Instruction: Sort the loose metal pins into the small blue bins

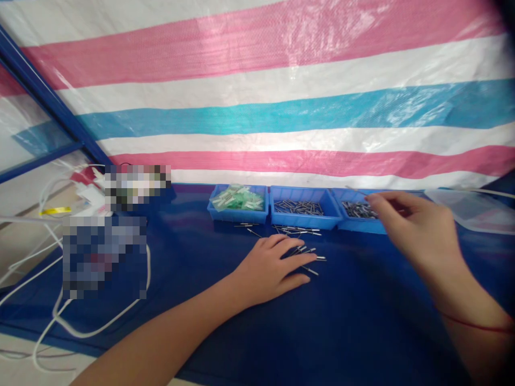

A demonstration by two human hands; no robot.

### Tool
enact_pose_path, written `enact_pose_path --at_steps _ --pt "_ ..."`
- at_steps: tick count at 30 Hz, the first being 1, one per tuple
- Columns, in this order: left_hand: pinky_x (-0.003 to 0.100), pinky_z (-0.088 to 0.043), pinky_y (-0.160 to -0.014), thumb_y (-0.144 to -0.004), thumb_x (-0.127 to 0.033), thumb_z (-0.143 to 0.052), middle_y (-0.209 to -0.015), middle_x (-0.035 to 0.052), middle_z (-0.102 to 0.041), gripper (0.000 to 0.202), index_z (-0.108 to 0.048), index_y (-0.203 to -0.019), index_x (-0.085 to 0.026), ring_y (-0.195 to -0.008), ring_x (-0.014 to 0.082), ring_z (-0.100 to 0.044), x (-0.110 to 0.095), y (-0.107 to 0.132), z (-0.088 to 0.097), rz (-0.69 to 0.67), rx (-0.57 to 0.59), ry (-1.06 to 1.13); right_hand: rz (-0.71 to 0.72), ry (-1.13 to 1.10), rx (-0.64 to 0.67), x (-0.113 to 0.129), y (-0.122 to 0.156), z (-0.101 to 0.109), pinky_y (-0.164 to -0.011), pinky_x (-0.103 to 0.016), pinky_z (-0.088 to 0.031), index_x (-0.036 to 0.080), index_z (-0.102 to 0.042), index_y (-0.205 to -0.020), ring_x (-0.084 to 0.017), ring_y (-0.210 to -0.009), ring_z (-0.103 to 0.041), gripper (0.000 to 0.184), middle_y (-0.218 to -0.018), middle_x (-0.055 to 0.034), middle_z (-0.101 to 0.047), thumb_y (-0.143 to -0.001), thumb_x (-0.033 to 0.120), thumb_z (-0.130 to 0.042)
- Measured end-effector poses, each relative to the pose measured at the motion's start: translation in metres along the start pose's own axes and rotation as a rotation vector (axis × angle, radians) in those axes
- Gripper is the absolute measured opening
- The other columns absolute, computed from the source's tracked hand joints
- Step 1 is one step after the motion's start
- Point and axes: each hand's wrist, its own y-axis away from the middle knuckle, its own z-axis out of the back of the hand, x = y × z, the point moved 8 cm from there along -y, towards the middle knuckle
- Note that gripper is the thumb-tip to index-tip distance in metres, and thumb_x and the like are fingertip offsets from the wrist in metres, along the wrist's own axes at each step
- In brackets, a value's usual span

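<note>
My left hand (273, 268) lies flat on the blue table cover (362, 321), fingers stretched out over a small heap of thin metal pins (311, 257). My right hand (410, 225) is raised over the rightmost blue tray (360, 225), fingers curled together above the metal pins in it; whether it holds one is hidden. The middle blue tray (303, 220) also holds metal pins. The left blue tray (237, 214) holds pale green plastic pieces (237, 197). More loose pins (298, 230) lie on the cover in front of the trays.
A striped pink, white and blue tarp (257, 107) hangs right behind the trays. White cables (80, 327) loop at the left by blurred items. A clear plastic lid or bag (475, 209) lies at the far right. A blue frame bar (44, 91) slants at the left.
</note>
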Motion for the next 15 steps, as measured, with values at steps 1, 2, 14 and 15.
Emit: enact_pose_path --at_steps 1,2,14,15 --pt "0.042 -0.038 -0.102 -0.094 -0.043 -0.045 -0.135 0.0051 -0.052 0.037 -0.056 -0.126 -0.028 -0.125 0.0259 -0.043 -0.001 0.0 -0.004 -0.012 0.022 -0.041 -0.015 0.104 -0.053 -0.011 -0.009 0.01 -0.06 -0.03 -0.04 0.019 -0.072 -0.082 -0.02 -0.064 -0.061 0.026 -0.061 -0.0034 -0.063 -0.078 0.042 -0.06" --pt "0.042 -0.038 -0.101 -0.094 -0.042 -0.044 -0.136 0.0042 -0.052 0.036 -0.058 -0.124 -0.029 -0.125 0.0263 -0.043 -0.001 0.001 -0.006 -0.015 0.038 -0.072 -0.026 0.208 -0.088 -0.021 -0.016 0.018 -0.061 -0.031 -0.039 0.02 -0.072 -0.083 -0.021 -0.064 -0.06 0.026 -0.061 -0.0037 -0.062 -0.078 0.041 -0.059" --pt "0.037 -0.04 -0.09 -0.092 -0.027 -0.052 -0.117 0.0052 -0.061 0.016 -0.067 -0.09 -0.021 -0.112 0.0227 -0.05 0.001 -0.003 -0.005 0.043 0.025 -0.049 0.077 0.613 -0.075 -0.052 -0.029 0.011 -0.053 -0.034 -0.027 0.013 -0.076 -0.089 -0.022 -0.058 -0.05 0.039 -0.073 -0.0186 -0.066 -0.083 0.044 -0.051" --pt "0.037 -0.04 -0.09 -0.091 -0.026 -0.053 -0.117 0.0053 -0.061 0.015 -0.066 -0.09 -0.021 -0.112 0.0227 -0.05 0.0 -0.004 -0.005 0.047 0.023 -0.053 0.057 0.624 -0.073 -0.053 -0.029 0.012 -0.052 -0.034 -0.025 0.013 -0.075 -0.091 -0.023 -0.058 -0.05 0.042 -0.075 -0.0196 -0.066 -0.084 0.046 -0.051"
